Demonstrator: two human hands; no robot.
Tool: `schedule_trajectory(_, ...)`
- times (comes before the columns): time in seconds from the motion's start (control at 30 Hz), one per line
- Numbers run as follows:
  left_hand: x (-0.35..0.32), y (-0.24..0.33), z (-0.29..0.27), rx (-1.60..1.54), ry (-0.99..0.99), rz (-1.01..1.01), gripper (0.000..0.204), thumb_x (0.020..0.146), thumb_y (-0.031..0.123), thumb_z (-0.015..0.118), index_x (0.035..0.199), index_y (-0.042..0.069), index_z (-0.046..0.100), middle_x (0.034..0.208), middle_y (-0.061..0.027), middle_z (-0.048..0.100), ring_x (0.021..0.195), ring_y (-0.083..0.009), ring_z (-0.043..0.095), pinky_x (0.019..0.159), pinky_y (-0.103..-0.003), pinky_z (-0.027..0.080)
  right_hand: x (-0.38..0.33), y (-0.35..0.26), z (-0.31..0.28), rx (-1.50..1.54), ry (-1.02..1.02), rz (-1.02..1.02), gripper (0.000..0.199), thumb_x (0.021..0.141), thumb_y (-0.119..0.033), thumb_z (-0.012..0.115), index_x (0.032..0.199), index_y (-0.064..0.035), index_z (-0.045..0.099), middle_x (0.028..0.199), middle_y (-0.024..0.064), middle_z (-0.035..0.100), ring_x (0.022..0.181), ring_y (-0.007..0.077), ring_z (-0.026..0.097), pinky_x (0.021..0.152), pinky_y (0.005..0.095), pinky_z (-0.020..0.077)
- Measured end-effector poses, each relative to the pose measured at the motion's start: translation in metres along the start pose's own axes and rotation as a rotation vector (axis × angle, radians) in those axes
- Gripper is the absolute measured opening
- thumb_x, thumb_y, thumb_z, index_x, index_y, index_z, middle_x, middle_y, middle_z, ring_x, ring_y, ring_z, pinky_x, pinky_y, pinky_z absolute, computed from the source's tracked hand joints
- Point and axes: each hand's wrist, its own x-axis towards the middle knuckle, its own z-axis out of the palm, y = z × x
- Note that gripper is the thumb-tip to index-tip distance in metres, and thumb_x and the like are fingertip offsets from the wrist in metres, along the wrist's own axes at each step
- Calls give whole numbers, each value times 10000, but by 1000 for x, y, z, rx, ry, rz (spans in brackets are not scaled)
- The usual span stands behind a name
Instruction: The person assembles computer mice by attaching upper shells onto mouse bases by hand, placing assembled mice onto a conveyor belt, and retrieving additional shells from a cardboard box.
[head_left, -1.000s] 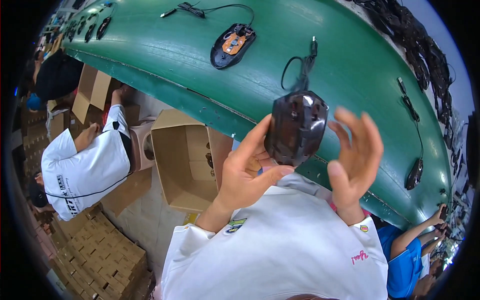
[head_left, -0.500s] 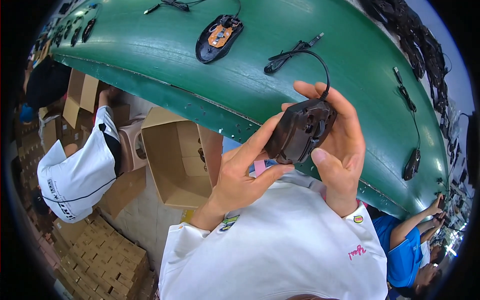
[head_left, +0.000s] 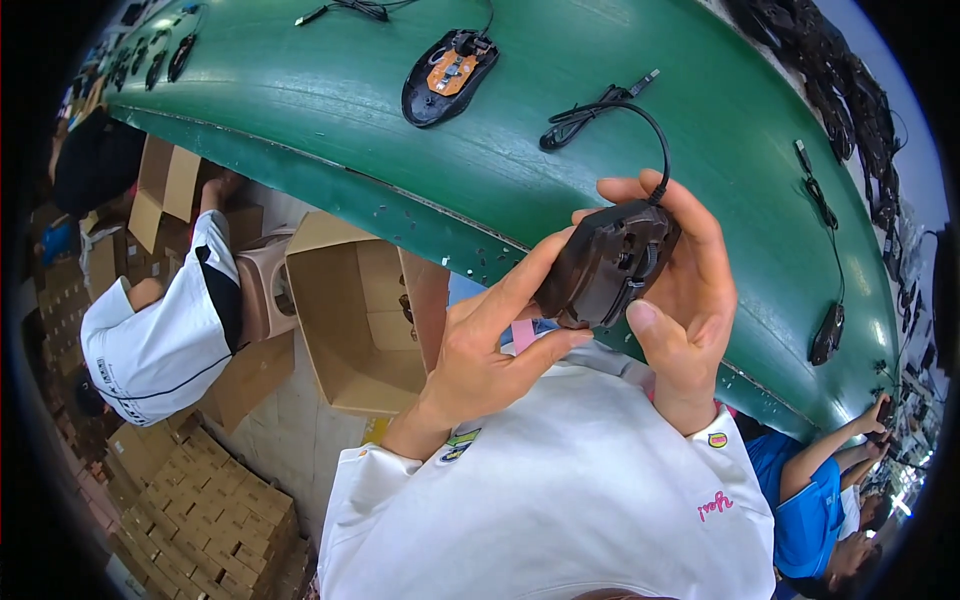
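Observation:
A black computer mouse (head_left: 603, 268) is held between both hands over the near edge of the green work surface (head_left: 330, 115). My left hand (head_left: 490, 345) grips one side of it, fingers along the shell and thumb at the lower edge. Around the other side curl the fingers of my right hand (head_left: 697, 290), its thumb close to the scroll wheel. From the top of the mouse a cable runs up to a tied bundle (head_left: 585, 122) on the surface. Farther off lies an opened mouse (head_left: 450, 78) with an orange circuit board showing.
Another corded mouse (head_left: 827, 333) lies at the right. An open cardboard box (head_left: 335, 370) stands left of me below the surface edge. A person in white (head_left: 165, 340) bends beyond it, near stacked small cartons (head_left: 205, 505). A co-worker in blue (head_left: 810, 510) works at the right.
The mice and cables on the green surface appear slightly farther right. Both hands, still around the mouse, have shifted a little right with it. The person in white at the left has moved slightly.

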Motion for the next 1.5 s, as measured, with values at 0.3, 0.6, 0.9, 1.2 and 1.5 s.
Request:
schedule_trajectory(0.3,-1,-4,1,39,-20,5,751,726,-75,792,1426,-51,522,1395,-181,627,1073,-269,700,902,-357,603,-3,-4,-2,-3,70,64,617,847,-41,582,1447,43,462,1287,249,620,1110,273,642,980,371,533)
schedule_trajectory(0.6,0,-3,4,42,-10,20,737,727,-81,786,1418,-49,534,1386,-168,636,1060,-263,701,898,-348,602,-4,-5,-6,-27,57,42,599,860,-36,607,1439,38,473,1270,235,627,1084,262,647,963,366,537)
schedule_trajectory(0.9,5,-11,12,-114,-6,35,783,758,-79,787,1471,-30,467,1376,-179,627,1072,-255,699,918,-347,598,-5,-5,0,-18,163,34,686,832,-16,659,1473,26,418,1329,227,600,1138,276,633,1006,360,507)
schedule_trajectory(1.2,14,-22,25,-361,2,53,858,803,-79,762,1548,12,348,1407,-184,581,1139,-264,671,980,-372,570,-12,-8,-12,-116,77,56,776,778,55,708,1486,28,391,1370,209,585,1196,274,612,1034,350,484)
schedule_trajectory(1.5,27,-26,32,-334,12,-8,748,864,-66,691,1534,19,370,1394,-195,582,1177,-274,644,986,-359,544,40,-87,-71,-646,256,-185,722,759,-13,779,1428,10,507,1279,175,654,1119,256,645,996,338,499)
